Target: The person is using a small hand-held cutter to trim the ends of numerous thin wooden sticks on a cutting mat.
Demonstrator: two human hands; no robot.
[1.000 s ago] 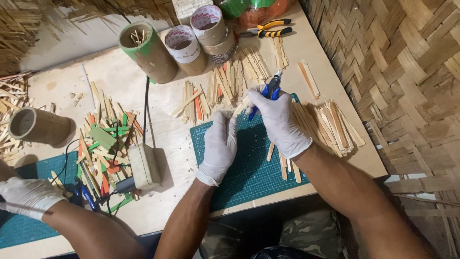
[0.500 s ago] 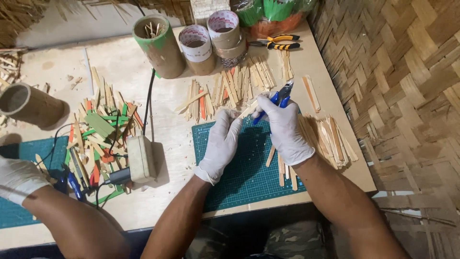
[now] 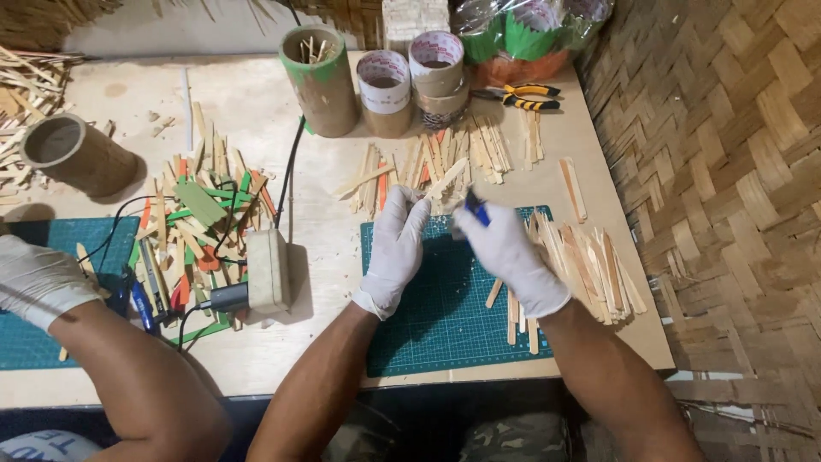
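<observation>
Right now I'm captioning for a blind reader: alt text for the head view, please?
Two white-gloved hands work over a green cutting mat: the left hand holds a wooden stick, the right hand a blue-handled tool. Stick piles, tape rolls and another person's gloved hand surround them.

A flat, pale wooden craft stick (image 3: pixel 445 180) is held at its lower end, tilted up and to the right above the far edge of the green cutting mat. A small blue-handled cutting tool (image 3: pixel 476 208) is gripped just beside it, its handle projecting upward at a slant.
</observation>
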